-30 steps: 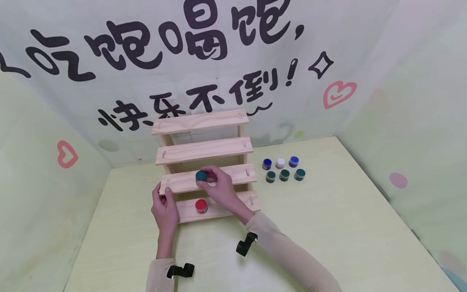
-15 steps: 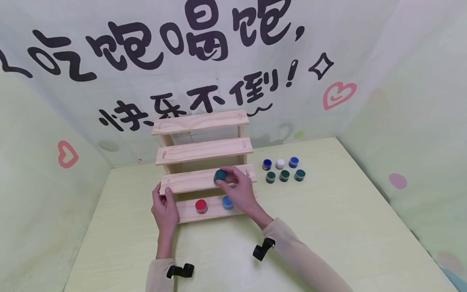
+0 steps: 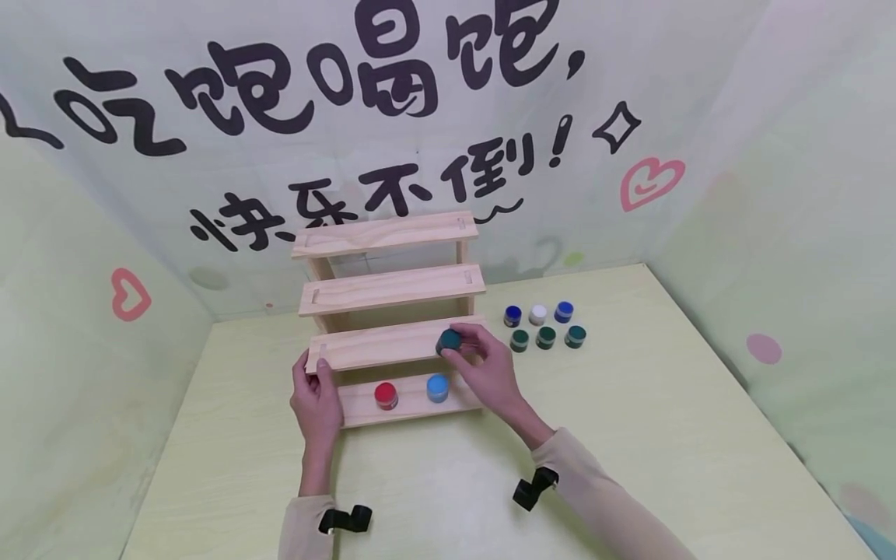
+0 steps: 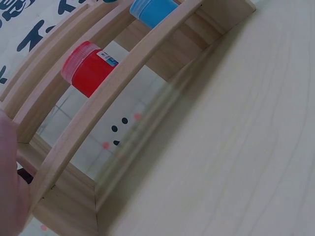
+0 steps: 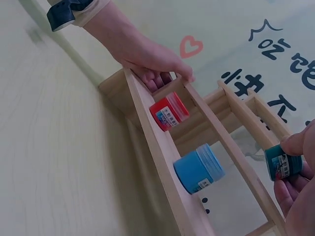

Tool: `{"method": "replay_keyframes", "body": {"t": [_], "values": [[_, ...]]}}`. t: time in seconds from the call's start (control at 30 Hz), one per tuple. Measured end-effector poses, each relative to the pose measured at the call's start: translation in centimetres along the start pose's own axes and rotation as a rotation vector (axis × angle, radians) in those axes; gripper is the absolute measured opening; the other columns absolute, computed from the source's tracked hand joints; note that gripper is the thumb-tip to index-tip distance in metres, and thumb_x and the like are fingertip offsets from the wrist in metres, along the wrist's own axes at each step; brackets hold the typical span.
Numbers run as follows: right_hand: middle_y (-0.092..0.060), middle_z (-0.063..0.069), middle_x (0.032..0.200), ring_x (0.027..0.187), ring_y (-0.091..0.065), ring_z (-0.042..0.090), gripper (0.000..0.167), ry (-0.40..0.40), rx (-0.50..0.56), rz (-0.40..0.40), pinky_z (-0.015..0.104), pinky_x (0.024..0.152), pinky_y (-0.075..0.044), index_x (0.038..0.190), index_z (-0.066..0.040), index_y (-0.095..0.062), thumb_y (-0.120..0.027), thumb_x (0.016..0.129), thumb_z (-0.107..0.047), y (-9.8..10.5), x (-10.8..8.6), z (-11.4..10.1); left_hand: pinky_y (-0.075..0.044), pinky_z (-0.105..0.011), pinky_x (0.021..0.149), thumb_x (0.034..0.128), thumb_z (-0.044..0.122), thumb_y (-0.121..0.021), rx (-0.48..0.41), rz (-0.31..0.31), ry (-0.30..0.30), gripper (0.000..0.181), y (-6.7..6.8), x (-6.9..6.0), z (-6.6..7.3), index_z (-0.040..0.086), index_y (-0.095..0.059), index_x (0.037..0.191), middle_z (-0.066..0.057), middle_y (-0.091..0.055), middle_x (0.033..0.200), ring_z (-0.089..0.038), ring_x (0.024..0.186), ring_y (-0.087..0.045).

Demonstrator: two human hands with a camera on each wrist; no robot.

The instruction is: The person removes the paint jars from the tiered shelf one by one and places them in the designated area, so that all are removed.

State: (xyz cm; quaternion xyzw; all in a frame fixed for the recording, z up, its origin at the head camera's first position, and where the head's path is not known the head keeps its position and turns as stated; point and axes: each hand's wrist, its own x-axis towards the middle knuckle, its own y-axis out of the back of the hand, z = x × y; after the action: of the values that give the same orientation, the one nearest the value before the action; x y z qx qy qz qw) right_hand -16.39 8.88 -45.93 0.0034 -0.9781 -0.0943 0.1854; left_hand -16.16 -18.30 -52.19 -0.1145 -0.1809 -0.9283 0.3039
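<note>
A four-tiered wooden rack (image 3: 392, 289) stands against the back wall. My left hand (image 3: 318, 404) grips the left end of its second board from the bottom, thumb on top. Between thumb and fingers my right hand (image 3: 490, 369) pinches a dark teal paint jar (image 5: 284, 163) at the right part of that same board; whether the jar touches the wood, I cannot tell. On the lowest board sit a red paint jar (image 3: 386, 396) and, to its right, a light blue paint jar (image 3: 437, 388). The right hand partly hides the right ends of both lower boards.
Right of the rack, several more jars stand in two rows on the table (image 3: 665, 389): dark blue (image 3: 512, 315), white (image 3: 537, 314) and blue (image 3: 563, 312) behind, green ones (image 3: 546, 337) in front. A lettered cloth wall (image 3: 336, 163) rises behind.
My right hand has slid to the right along the second board with the teal jar, uncovering the light blue jar below. The left hand has stayed in place.
</note>
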Motion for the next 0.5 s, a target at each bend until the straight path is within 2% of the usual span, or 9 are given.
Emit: {"method": "replay_keyframes", "body": {"t": [0.13,0.27,0.4,0.5], "values": [[-0.071,0.016,0.115,0.096,-0.07,0.027,0.038,0.036,0.001,0.032,0.029,0.086,-0.058,0.123,0.0,-0.066,-0.078,0.088,-0.004,1.1,-0.1,0.5,-0.036,-0.019,0.05,0.107,0.032,-0.05,-0.004,-0.007,0.011,0.042,0.1,-0.1,0.0,0.01,-0.054,0.142,-0.001,-0.051,0.067,-0.005,0.057,-0.044],[-0.07,0.018,0.118,0.099,-0.068,0.031,0.038,0.018,0.001,0.071,0.023,0.085,-0.057,0.123,0.002,-0.066,-0.078,0.087,-0.003,2.5,0.2,0.8,-0.037,-0.019,0.051,0.1071,0.034,-0.049,-0.006,-0.016,0.015,0.042,0.1,-0.1,-0.1,0.011,-0.054,0.143,-0.006,-0.054,0.07,-0.005,0.058,-0.045],[-0.067,0.025,0.121,0.102,-0.066,0.036,0.039,-0.012,-0.028,0.092,0.017,0.085,-0.055,0.124,0.009,-0.063,-0.076,0.088,0.002,3.8,0.3,-0.7,-0.037,-0.02,0.05,0.1069,0.034,-0.05,-0.007,-0.011,0.011,0.042,0.1,-0.1,-0.1,0.012,-0.055,0.142,-0.001,-0.051,0.067,-0.005,0.057,-0.044],[-0.066,0.029,0.118,0.098,-0.068,0.033,0.038,-0.025,-0.05,0.107,0.012,0.083,-0.053,0.123,0.014,-0.062,-0.074,0.088,0.006,4.6,0.1,-2.0,-0.037,-0.019,0.05,0.1068,0.033,-0.05,-0.009,-0.007,0.007,0.041,0.1,-0.1,-0.1,0.011,-0.055,0.141,0.0,-0.051,0.067,-0.005,0.056,-0.044]]}}
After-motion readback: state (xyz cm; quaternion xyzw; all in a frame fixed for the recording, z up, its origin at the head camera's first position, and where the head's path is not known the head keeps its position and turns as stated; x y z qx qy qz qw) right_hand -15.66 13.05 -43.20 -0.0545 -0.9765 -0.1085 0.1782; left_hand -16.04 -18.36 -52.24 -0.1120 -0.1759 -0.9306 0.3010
